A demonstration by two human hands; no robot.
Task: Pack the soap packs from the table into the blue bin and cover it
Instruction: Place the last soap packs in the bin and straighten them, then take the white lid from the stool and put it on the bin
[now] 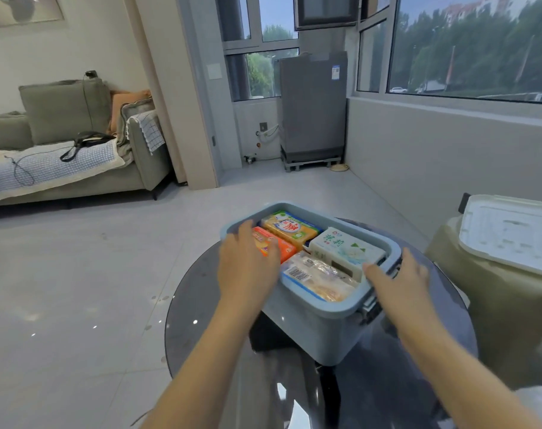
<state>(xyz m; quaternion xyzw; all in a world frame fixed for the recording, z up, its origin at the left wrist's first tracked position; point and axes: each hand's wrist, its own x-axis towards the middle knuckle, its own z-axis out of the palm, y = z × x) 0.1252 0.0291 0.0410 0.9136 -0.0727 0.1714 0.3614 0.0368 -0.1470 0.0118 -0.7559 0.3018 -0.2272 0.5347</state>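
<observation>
The blue bin [313, 332] stands uncovered on the round dark glass table [201, 305]. Inside it lie several soap packs: a yellow-orange one [290, 229] at the back, an orange one [283, 247] on the left, a white one [347, 249] on the right and a clear-wrapped one [319, 278] in front. My left hand [248, 261] lies flat over the bin's left rim, fingers on the orange pack. My right hand [396, 275] rests with straight fingers on the right rim by the latch. The white lid [511, 236] lies on a chair to the right.
A beige padded chair [496, 311] stands right of the table and bears the lid. A grey sofa [77, 150] is at the far left, a grey appliance [313, 109] by the windows. Light tiled floor stretches to the left.
</observation>
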